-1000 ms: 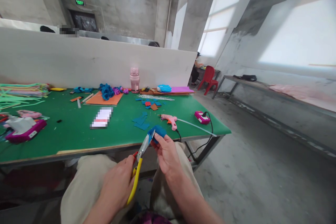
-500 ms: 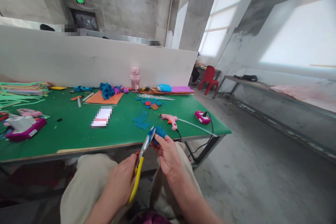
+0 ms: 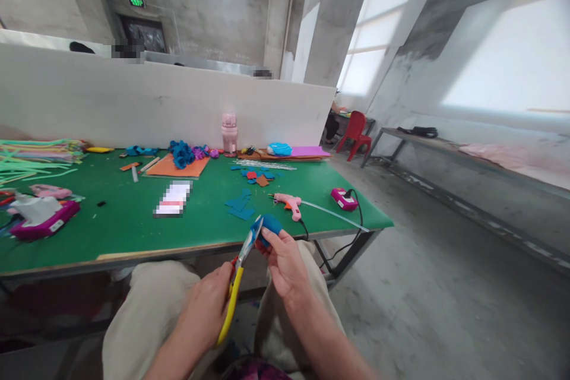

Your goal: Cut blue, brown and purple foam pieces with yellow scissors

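Observation:
My left hand [image 3: 208, 303] is closed round the handles of a pair of scissors [image 3: 232, 303] with yellow and red grips. The metal blades point up and to the right, against a blue piece of felt-like material [image 3: 272, 223]. Pinched between the thumb and fingers of my right hand [image 3: 281, 258] is that blue piece, held just off the table's front edge. Part of it is hidden behind the blades and fingers. Beyond it, cut blue pieces [image 3: 241, 205] lie on the green table [image 3: 209, 231].
A pink glue gun [image 3: 289, 204] with a clear glue stick lies right of the cut pieces, its cord hanging over the edge. Near the right corner sits a magenta power socket [image 3: 343, 199]. A pink bottle [image 3: 229, 133] stands by the white partition [image 3: 169, 101]. Orange sheets [image 3: 173, 166] lie at the back.

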Motion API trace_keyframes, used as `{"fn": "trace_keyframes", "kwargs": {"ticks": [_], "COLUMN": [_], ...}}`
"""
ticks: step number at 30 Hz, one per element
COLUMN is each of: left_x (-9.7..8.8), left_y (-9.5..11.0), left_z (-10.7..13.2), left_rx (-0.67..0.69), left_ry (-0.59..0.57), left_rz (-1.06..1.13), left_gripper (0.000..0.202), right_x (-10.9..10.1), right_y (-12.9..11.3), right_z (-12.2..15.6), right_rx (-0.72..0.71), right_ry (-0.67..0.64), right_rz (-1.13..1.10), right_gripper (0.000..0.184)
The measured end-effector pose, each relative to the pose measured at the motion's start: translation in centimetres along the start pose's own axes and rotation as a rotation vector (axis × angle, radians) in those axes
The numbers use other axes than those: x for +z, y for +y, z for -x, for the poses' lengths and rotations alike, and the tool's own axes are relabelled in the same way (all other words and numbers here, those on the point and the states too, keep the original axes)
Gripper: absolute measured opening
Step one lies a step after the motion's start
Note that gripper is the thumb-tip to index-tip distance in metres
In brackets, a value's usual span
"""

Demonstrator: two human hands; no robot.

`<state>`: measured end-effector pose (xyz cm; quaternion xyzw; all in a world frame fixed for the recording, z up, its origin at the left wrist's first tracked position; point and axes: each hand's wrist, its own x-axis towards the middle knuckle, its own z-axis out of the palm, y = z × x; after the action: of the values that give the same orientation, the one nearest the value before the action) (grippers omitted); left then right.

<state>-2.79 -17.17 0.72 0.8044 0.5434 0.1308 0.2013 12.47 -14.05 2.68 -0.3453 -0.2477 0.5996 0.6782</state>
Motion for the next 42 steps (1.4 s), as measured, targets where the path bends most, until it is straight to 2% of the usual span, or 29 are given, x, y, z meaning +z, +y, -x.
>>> {"fn": "trace_keyframes", "kwargs": {"ticks": [15, 23, 34, 42], "left_x": [-0.5, -0.2, -0.9, -0.8], "left_y": [-0.4, -1.2, -0.8, -0.8], "left_z": [0.2, 0.4, 0.2, 0.2], "left_rx": [-0.009, -0.025, 0.013, 0.017], "left_ry": [-0.047, -0.07, -0.077, -0.087], "left_rz": [-0.085, -0.238, -0.185, -0.212], "left_gripper": [0.012, 0.016, 0.014, 0.017], "right_x": [-0.7, -1.2, -1.3, -1.3], "right_y": [-0.6, -1.5, -1.7, -1.9], "right_z": [-0.4, -0.6, -0.6, -0.6], "right_rx": [0.04, 0.085, 0.1, 0.13], "right_ry": [-0.055, -0.108, -0.162, -0.154], "right_rz": [0.024, 0.07, 0.129, 0.173], "right_gripper": [0.019, 0.022, 0.024, 0.024]}}
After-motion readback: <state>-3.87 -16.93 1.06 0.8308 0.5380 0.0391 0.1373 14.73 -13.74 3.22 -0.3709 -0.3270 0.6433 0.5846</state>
